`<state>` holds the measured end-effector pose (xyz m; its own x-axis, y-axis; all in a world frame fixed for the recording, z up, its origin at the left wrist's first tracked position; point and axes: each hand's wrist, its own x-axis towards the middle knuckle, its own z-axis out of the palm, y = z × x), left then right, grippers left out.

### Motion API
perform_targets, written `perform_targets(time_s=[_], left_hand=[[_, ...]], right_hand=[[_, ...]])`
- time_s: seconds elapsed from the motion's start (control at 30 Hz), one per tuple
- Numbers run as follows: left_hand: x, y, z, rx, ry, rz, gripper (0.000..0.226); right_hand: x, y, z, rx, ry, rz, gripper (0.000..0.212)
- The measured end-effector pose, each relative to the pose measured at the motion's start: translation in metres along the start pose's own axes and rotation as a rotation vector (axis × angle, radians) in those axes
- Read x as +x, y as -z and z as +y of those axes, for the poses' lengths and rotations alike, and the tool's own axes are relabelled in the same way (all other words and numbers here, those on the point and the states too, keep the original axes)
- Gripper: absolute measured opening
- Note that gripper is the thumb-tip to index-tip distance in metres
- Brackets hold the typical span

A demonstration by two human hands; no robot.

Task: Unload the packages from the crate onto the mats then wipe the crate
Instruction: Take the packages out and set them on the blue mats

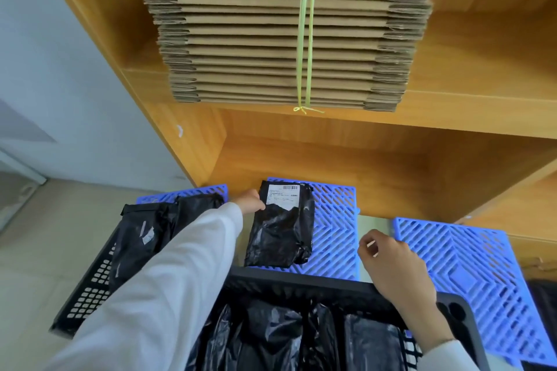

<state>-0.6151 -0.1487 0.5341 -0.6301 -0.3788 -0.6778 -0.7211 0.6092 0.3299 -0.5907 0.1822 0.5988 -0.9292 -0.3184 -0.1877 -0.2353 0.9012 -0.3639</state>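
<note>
Wooden shelving fills the far side of the scene, with blue lattice mats on the floor at its foot. From there, the left hand reaches far forward, its white sleeve crossing the crate, and its fingers touch the left edge of a black package near the white label; whether they pinch it or only rest against it cannot be told. That package lies flat on the middle mat. The right hand hovers above the far rim of the black crate, fingers loosely curled and holding nothing. More black packages fill the crate on the near side. To the left, another black package lies over the left mat and over a black perforated panel beside the crate. On the right, a third blue mat lies bare. On the shelf above sits a stack of flattened cardboard boxes, tied with a yellow-green string. Pale wall shows at the far left.
</note>
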Motion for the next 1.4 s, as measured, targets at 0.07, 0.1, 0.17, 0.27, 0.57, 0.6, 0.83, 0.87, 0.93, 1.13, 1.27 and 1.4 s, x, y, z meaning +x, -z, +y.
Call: perform_targets(time_s=[0.07,0.1,0.17,0.27,0.57,0.6,0.83,0.87,0.93,1.13,1.27,1.4], left_hand=[[-0.014,0.007,-0.004,0.038,-0.055,-0.033,0.035],[-0.022,0.010,-0.007,0.031,-0.077,-0.047,0.038],[-0.038,0.015,-0.013,-0.044,-0.120,-0.035,0.036],[-0.068,0.019,-0.023,-0.148,-0.247,0.075,0.029],[-0.178,0.020,-0.050,-0.394,-0.575,0.289,0.015],[-0.189,0.019,-0.056,-0.401,-0.597,0.292,0.014],[-0.244,0.007,-0.120,-0.381,-0.692,0.305,0.011],[-0.248,0.005,-0.130,-0.379,-0.699,0.314,0.011],[-0.256,0.001,-0.149,-0.385,-0.708,0.342,0.010],[-0.262,-0.026,-0.195,-0.479,-0.723,0.386,0.014],[-0.265,-0.029,-0.198,-0.541,-0.742,0.266,0.013],[-0.268,-0.023,-0.193,-0.527,-0.729,0.143,0.018]], right_hand=[[0.002,0.001,0.000,-0.002,-0.008,-0.017,0.014],[0.002,0.001,-0.001,0.006,-0.007,-0.020,0.015],[0.001,0.002,-0.003,0.017,-0.011,-0.019,0.017],[-0.006,0.005,-0.008,0.057,-0.003,0.016,0.016],[-0.044,0.019,-0.043,0.385,0.178,0.275,0.017],[-0.052,0.017,-0.052,0.415,0.183,0.264,0.016],[-0.113,-0.048,-0.113,0.480,0.257,-0.016,0.016],[-0.121,-0.062,-0.120,0.468,0.264,-0.073,0.017],[-0.135,-0.091,-0.135,0.449,0.244,-0.202,0.016],[-0.167,-0.164,-0.170,0.334,0.106,-0.450,0.058],[-0.179,-0.186,-0.200,0.368,0.034,-0.529,0.091],[-0.184,-0.203,-0.216,0.280,-0.033,-0.468,0.085]])
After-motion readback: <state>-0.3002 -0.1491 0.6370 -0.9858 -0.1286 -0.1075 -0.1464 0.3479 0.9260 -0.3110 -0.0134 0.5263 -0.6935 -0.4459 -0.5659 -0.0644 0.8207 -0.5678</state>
